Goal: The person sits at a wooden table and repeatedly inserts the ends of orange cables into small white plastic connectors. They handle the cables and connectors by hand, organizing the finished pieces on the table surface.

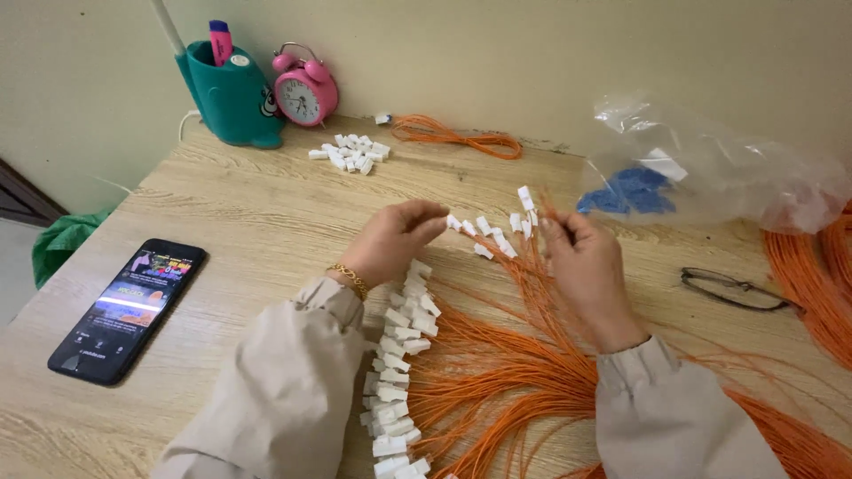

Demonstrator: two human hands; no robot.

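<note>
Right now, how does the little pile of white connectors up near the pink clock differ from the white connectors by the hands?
The loose pile of white connectors lies at the back of the table, with no wires that I can see; the wired connectors sit on the ends of the orange wires. The pile is a small cluster; the wired ones run in a long row toward the left hand. Both are small, white and blocky.

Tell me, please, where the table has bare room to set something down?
Bare wood lies between the phone, the left hand and the small white connector pile. Crowded: orange wires under both hands, plastic bag and glasses at right.
</note>
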